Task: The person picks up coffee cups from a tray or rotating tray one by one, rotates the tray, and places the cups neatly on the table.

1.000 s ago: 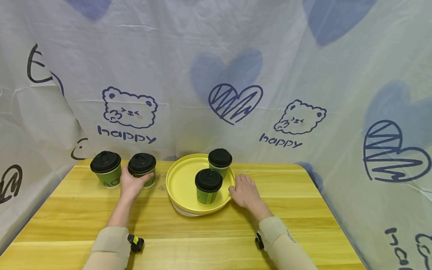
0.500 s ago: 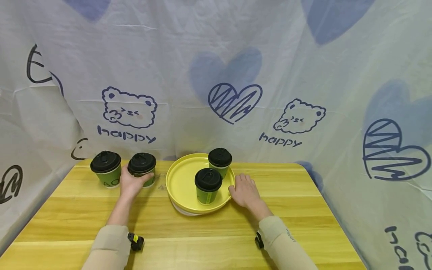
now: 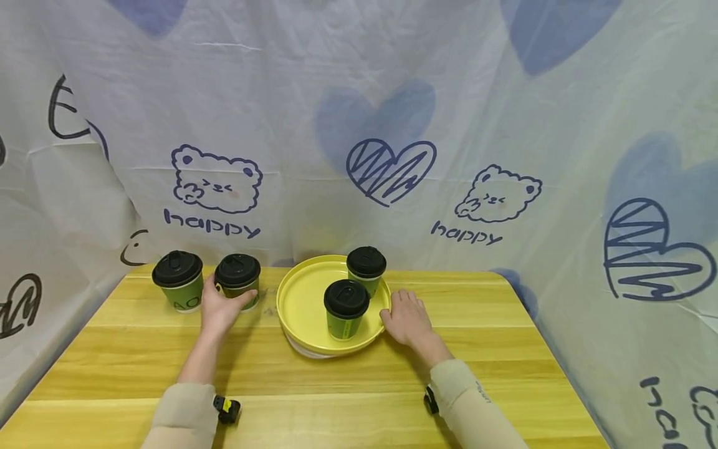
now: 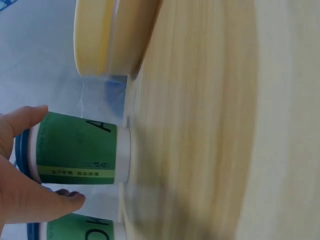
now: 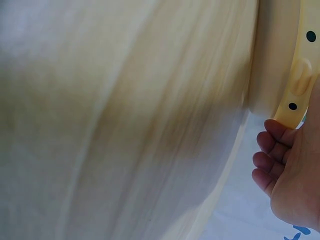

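Now the left hand (image 3: 219,311) clasps a black-lidded green paper cup (image 4: 75,145), upright, left of the round yellow plastic-looking tray (image 3: 303,312); the right hand (image 3: 409,319) touches its near-side rim, pinch unclear.

Bare tabletop (image 3: 336,405) gave an open way along the near side, right of the right hand (image 3: 407,319) on the rim of the yellow tray (image 3: 305,305), and through a gap between the tray and the gripped cup (image 3: 238,272). The tray's left half offered room from above, while the front cup (image 3: 346,310) and rear cup (image 3: 366,267) blocked its right. The left hand (image 3: 220,307) obstructed the slim space beside the outer cup (image 3: 178,279), and hanging cloth (image 3: 291,125) walled off the back.
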Demonstrator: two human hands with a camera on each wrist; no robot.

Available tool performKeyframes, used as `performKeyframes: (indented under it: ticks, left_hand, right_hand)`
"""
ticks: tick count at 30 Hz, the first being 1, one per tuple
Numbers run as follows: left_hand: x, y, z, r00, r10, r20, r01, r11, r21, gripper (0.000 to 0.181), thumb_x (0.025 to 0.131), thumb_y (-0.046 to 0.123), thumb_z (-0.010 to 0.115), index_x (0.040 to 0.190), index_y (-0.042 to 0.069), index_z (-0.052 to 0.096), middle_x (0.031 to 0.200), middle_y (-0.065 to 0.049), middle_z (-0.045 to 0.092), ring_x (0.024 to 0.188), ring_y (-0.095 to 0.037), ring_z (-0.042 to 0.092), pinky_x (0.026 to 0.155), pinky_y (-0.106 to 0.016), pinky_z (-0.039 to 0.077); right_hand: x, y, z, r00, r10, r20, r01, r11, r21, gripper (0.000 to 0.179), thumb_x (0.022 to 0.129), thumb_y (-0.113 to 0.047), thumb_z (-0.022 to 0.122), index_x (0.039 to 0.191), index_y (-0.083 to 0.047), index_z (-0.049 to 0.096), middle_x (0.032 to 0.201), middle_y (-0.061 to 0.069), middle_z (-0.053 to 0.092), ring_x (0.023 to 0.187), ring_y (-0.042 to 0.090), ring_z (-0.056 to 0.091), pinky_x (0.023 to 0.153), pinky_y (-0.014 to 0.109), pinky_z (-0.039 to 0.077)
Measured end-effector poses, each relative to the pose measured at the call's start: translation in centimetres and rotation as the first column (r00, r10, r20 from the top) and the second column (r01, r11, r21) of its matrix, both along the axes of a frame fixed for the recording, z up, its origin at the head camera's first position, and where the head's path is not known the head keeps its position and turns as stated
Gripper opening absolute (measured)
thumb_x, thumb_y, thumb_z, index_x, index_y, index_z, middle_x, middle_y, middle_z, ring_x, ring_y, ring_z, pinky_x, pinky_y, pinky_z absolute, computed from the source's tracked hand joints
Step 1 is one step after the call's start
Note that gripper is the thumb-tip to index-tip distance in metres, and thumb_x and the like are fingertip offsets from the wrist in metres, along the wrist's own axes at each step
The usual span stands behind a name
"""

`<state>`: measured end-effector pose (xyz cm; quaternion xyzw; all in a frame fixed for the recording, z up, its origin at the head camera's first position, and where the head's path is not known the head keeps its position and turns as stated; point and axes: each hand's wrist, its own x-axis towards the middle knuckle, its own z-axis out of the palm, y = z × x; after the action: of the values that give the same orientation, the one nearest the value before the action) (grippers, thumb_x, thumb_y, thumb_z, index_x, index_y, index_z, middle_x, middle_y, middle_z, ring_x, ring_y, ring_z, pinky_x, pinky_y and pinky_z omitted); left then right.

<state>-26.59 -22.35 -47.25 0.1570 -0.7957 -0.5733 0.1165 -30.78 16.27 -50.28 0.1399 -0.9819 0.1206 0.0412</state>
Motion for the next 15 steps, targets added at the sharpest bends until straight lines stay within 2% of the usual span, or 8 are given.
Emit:
performKeyframes:
  ticks: [4,8,12,15]
  left_hand:
    - [0.4,0.4,0.4,1.000,0.016,0.002,-0.016,0.998,-0.054,0.109,0.089,0.016,0.079,0.164,-0.004,0.002,0.168,-0.033,0.007,0.154,-0.051,0.013,0.125,-0.061,0.017]
    - [0.8,1.0,0.7,0.998,0.040,-0.043,-0.044,0.994,-0.102,0.111,0.088,0.015,0.080,0.164,-0.005,0.001,0.169,-0.032,0.004,0.155,-0.049,0.009,0.126,-0.059,0.014]
    - [1.5,1.7,1.2,0.989,0.072,-0.133,-0.089,0.988,-0.124,0.107,0.088,0.014,0.079,0.164,-0.004,0.006,0.170,-0.028,0.004,0.156,-0.047,0.006,0.127,-0.058,0.013]
    - [2.0,2.3,1.5,0.968,0.083,-0.238,-0.117,0.984,-0.135,0.096,0.090,0.013,0.075,0.163,-0.004,0.015,0.169,-0.026,0.010,0.156,-0.046,0.008,0.126,-0.060,0.015]
  right_hand:
    - [0.0,0.0,0.1,1.000,0.001,-0.001,-0.001,1.000,-0.004,0.035,0.103,-0.029,0.048,0.116,0.002,0.058,0.117,0.017,0.055,0.107,0.034,0.048,0.089,0.048,0.043]
    - [0.0,-0.1,0.2,1.000,-0.004,0.008,0.004,1.000,-0.002,0.034,0.104,-0.030,0.048,0.116,0.001,0.058,0.118,0.017,0.055,0.107,0.034,0.047,0.089,0.047,0.042]
    - [0.1,0.0,0.2,1.000,-0.004,0.010,0.004,1.000,-0.007,0.034,0.103,-0.030,0.049,0.115,0.001,0.058,0.117,0.016,0.055,0.106,0.034,0.047,0.088,0.047,0.042]
    - [0.0,0.0,0.0,1.000,-0.002,0.007,0.002,1.000,-0.006,0.034,0.103,-0.030,0.048,0.115,0.000,0.058,0.116,0.016,0.055,0.106,0.034,0.047,0.088,0.047,0.042]
